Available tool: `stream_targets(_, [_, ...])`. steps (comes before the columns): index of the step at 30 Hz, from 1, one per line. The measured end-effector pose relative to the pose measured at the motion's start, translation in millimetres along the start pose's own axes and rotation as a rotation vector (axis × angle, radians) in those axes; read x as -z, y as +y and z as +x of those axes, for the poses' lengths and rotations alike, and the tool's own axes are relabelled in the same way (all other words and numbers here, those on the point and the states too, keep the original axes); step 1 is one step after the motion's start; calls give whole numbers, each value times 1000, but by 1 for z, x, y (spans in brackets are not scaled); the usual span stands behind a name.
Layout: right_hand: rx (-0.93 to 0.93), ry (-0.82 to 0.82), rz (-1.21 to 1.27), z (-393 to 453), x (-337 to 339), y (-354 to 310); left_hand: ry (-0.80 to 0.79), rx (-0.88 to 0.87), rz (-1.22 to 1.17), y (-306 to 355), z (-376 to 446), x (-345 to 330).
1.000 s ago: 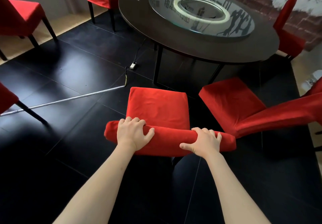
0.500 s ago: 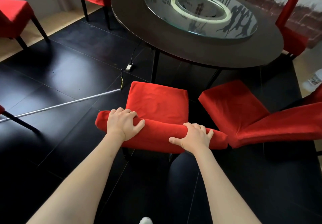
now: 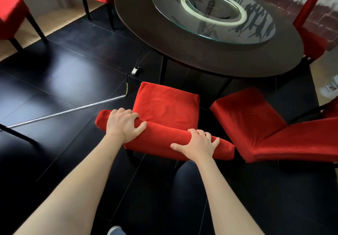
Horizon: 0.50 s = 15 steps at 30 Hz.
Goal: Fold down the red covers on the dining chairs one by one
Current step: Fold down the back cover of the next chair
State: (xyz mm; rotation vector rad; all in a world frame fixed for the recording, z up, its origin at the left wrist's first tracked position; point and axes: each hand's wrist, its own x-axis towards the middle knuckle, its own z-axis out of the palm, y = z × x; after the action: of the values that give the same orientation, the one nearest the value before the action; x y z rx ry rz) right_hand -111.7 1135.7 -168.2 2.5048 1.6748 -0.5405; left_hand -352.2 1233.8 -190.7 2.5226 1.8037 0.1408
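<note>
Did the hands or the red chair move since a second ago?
Hardly. Both hands, left and right, keep gripping the top of the chair back, and neither let go. The view shifted; the chair stays by the round table.

Two bare forearms reach in from the bottom edge, with no sleeve, watch, bracelet or ring showing anywhere along them. The left hand [image 3: 125,125] and the right hand [image 3: 198,144] are both uncovered, without gloves. Their fingers [image 3: 207,136] have short, plain nails with no polish that can be made out. At the bottom edge, between the arms, the rounded grey toe of a shoe [image 3: 115,230] shows.
</note>
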Motion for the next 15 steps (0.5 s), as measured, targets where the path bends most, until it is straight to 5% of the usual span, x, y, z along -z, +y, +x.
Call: stream_targets(15, [-11, -10, -17, 2, 1, -3, -51, -7, -6, -2, 0, 4])
